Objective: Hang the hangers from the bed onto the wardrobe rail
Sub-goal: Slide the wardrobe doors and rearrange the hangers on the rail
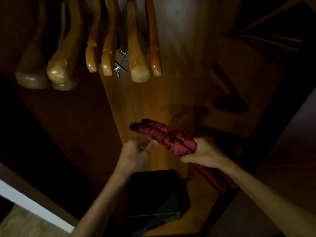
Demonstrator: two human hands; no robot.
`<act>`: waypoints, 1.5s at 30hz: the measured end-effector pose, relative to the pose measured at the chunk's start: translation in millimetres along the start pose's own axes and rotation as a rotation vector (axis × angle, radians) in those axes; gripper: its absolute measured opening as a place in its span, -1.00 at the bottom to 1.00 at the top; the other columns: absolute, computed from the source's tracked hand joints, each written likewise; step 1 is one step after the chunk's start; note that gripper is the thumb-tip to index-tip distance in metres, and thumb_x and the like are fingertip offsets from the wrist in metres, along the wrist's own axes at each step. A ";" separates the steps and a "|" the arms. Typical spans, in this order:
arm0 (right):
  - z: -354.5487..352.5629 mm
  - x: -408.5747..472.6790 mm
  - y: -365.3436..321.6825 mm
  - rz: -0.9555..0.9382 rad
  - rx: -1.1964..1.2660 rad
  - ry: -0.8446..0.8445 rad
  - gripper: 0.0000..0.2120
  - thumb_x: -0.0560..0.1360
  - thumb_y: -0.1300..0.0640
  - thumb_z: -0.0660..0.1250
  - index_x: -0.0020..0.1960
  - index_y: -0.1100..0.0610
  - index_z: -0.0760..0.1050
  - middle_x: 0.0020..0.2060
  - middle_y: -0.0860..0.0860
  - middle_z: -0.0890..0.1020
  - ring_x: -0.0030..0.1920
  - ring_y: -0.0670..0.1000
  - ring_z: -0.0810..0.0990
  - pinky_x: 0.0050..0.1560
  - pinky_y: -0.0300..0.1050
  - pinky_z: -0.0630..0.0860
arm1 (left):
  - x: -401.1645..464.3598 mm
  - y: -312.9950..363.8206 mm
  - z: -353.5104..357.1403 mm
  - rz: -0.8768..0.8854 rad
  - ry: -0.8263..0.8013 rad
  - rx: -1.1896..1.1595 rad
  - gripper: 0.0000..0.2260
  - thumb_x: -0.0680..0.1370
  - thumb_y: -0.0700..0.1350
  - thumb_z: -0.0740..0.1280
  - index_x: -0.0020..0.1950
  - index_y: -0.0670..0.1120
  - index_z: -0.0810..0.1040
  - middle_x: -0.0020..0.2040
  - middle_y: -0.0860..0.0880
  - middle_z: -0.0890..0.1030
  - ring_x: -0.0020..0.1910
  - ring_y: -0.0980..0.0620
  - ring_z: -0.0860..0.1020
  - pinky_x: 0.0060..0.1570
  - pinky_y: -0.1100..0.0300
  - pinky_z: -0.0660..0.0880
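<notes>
While right hand (203,152) grips red padded hangers (164,135) inside wardrobe (133,103), left hand (135,153) blurred, grip unclear; wooden hangers (136,48) overhead.

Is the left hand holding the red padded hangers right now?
No, the right hand grips the red padded hangers, while the blurred left hand is beside them, holding nothing visible.

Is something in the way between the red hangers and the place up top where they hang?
Nothing visible blocks them. The right hand holds the red padded hangers; open space lies above, right of the wooden hangers already hanging. The rail itself is out of view.
</notes>
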State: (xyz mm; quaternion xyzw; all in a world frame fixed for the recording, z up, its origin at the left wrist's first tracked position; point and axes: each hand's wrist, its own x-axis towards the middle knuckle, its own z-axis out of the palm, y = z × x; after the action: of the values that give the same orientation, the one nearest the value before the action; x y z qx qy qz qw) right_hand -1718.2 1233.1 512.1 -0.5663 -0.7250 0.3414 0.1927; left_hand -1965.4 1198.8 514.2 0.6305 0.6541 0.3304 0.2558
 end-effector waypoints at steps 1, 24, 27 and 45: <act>5.6 -2.7 -1.0 0.020 0.054 0.036 -0.76 0.30 0.06 0.60 -0.22 0.11 0.56 -0.37 -0.04 0.64 -0.37 -0.05 0.62 -0.37 -0.21 0.52 | -4.6 4.4 18.7 -0.047 -0.159 -0.074 -0.66 0.60 0.26 0.26 0.09 0.05 0.65 0.03 0.15 0.66 -0.09 0.27 0.60 -0.18 0.34 0.51; -135.0 -27.3 -81.4 -0.115 0.681 0.298 -0.60 0.42 -0.03 0.46 0.25 -0.07 0.59 0.00 -0.06 0.73 0.02 0.00 0.70 0.04 -0.04 0.57 | 55.0 198.3 -20.2 -0.087 -0.143 -0.745 -0.74 0.47 0.18 0.41 -0.05 0.01 0.58 -0.23 0.01 0.53 -0.49 0.14 0.36 -0.57 0.33 0.23; -162.8 -10.6 -114.2 -0.149 0.687 0.334 -0.60 0.40 0.00 0.45 0.21 0.05 0.58 -0.04 0.02 0.70 -0.02 0.06 0.69 -0.12 -0.06 0.57 | 71.4 232.7 -52.3 -0.017 -0.126 -0.749 -0.76 0.53 0.13 0.38 0.00 -0.02 0.54 -0.25 0.03 0.50 -0.53 0.16 0.34 -0.62 0.35 0.22; -249.9 68.5 -207.6 -0.166 0.606 0.353 -0.73 0.46 0.07 0.39 0.14 0.12 0.60 -0.09 0.08 0.66 -0.23 0.01 0.62 -0.33 -0.19 0.49 | 159.4 313.4 -118.7 -0.004 -0.106 -0.771 -0.71 0.61 0.08 0.34 0.17 -0.11 0.54 -0.20 -0.09 0.67 -0.27 0.01 0.67 0.09 0.09 0.63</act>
State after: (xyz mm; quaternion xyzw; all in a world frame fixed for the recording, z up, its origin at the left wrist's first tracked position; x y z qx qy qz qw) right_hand -1714.4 1341.4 825.9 -0.4728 -0.5898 0.4211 0.5012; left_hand -1860.9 1340.0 841.1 0.5031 0.4689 0.5185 0.5081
